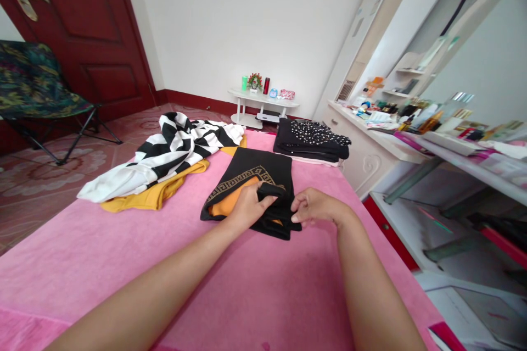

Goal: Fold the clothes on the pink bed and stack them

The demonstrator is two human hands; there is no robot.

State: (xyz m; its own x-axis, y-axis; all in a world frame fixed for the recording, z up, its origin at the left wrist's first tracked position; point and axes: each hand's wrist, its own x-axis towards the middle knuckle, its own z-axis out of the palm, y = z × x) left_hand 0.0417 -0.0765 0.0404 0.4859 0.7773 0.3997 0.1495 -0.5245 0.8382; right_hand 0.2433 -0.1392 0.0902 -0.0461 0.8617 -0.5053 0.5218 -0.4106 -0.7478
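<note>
Black garment [263, 172] — both hands, left hand [247, 205] and right hand [315, 207], pinch its fold.

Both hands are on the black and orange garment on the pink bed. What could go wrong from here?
1. The left hand pinches only a small fold of the black garment; that fold could slip out and the layers spread open.
2. The right hand rests at the garment's edge, so a pull may drag it along the pink cover and wrinkle it.
3. The striped garment lies close by and might get disturbed.
</note>
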